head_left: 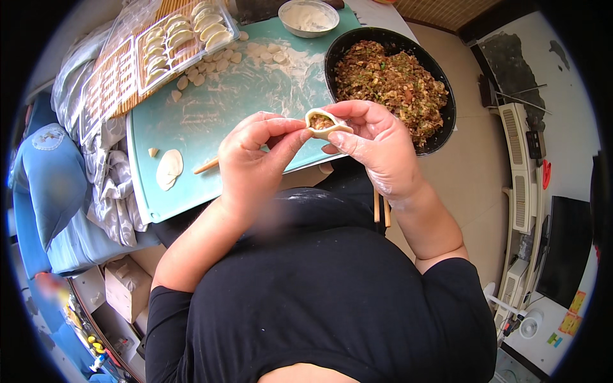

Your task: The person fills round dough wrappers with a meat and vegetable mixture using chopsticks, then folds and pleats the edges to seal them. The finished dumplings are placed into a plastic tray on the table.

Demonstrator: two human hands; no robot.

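While hands pinch a dumpling (pixel 324 123), filling (pixel 391 86) fills the bowl (pixel 447 121).

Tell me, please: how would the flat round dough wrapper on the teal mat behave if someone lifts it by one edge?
The dough wrapper looks thin and flat, so it would probably droop and perhaps stretch. The teal mat shows flour streaks, so it likely peels off without much sticking. It seems very light.
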